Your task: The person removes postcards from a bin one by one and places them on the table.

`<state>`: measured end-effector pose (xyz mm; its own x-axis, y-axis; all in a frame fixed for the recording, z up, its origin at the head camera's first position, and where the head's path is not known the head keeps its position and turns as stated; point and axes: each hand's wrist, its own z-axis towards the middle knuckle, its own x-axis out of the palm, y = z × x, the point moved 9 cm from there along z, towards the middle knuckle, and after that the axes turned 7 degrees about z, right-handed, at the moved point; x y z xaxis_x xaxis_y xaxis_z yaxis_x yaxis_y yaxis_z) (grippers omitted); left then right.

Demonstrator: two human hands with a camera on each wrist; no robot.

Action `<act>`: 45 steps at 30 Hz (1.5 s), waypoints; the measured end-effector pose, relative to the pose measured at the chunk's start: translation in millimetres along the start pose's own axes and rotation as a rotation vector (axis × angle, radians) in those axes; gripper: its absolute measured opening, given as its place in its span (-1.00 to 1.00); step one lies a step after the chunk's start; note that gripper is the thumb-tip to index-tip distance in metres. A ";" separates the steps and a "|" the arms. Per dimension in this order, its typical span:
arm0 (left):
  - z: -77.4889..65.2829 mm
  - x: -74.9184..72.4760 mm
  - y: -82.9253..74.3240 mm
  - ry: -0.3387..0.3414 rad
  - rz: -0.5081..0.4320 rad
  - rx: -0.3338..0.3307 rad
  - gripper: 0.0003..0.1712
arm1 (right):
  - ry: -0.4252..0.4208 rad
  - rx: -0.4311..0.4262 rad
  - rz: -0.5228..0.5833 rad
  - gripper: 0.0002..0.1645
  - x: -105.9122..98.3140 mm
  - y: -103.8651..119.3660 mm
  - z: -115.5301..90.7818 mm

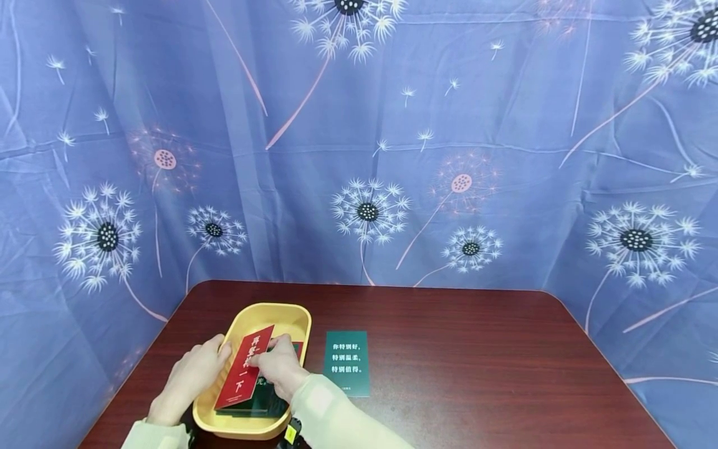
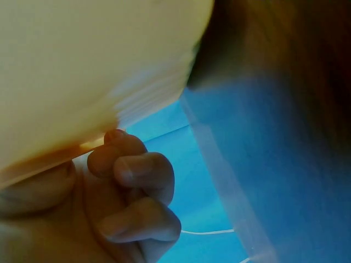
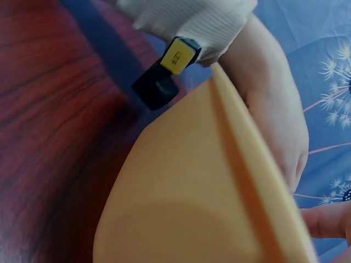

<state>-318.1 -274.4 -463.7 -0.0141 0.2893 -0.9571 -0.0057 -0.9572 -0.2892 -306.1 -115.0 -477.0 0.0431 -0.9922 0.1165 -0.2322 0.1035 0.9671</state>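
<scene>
My right hand (image 1: 282,368) pinches a red card (image 1: 241,380) with white Chinese characters, tilted up inside a yellow plastic basin (image 1: 263,307). Under it, dark green cards (image 1: 275,404) lie in the basin, with a red edge of another card showing beside my fingers. At the basin's left side, my left hand (image 1: 193,373) holds the rim. In the left wrist view its curled fingers (image 2: 145,175) are up against the pale basin wall (image 2: 82,66). From the right wrist view, the basin's outer wall (image 3: 175,192) hides most of my right fingers and the card.
A green card (image 1: 346,380) with white characters lies flat on the dark red wooden table (image 1: 477,362), right of the basin. Blue dandelion-print curtains (image 1: 415,125) hang behind and along the sides. A black wrist device with a yellow label (image 3: 177,56) sits by my right sleeve.
</scene>
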 end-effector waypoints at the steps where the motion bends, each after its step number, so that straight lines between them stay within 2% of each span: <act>1: 0.1 0.1 -0.2 0.000 0.002 0.001 -0.76 | -0.008 -0.010 -0.012 -0.56 -0.1 0.0 0.1; 8: -0.6 -0.8 -1.9 0.003 0.007 0.002 -0.76 | -0.046 -0.073 -0.117 -0.63 -3.3 3.0 -0.4; 15: -1.0 -1.2 -1.5 0.006 0.005 0.001 -0.76 | 0.042 -0.068 -0.069 -0.83 1.5 8.7 -4.7; 19: -1.1 -0.7 -0.7 0.012 0.007 -0.001 -0.76 | 0.077 -0.072 -0.078 -0.90 0.5 14.6 -8.6; 35: -1.6 -0.9 -1.9 0.007 0.011 0.011 -0.75 | 0.062 -0.147 -0.215 -0.78 -21.6 40.2 -10.9; 45: -4.6 -4.4 -4.1 -0.033 -0.001 0.030 -0.78 | 0.040 -0.155 -0.173 -0.80 -39.3 54.8 -10.8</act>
<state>-313.5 -271.8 -458.4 -0.0476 0.2908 -0.9556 -0.0356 -0.9566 -0.2894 -310.0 -69.6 -426.1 0.1081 -0.9930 -0.0480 -0.0657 -0.0553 0.9963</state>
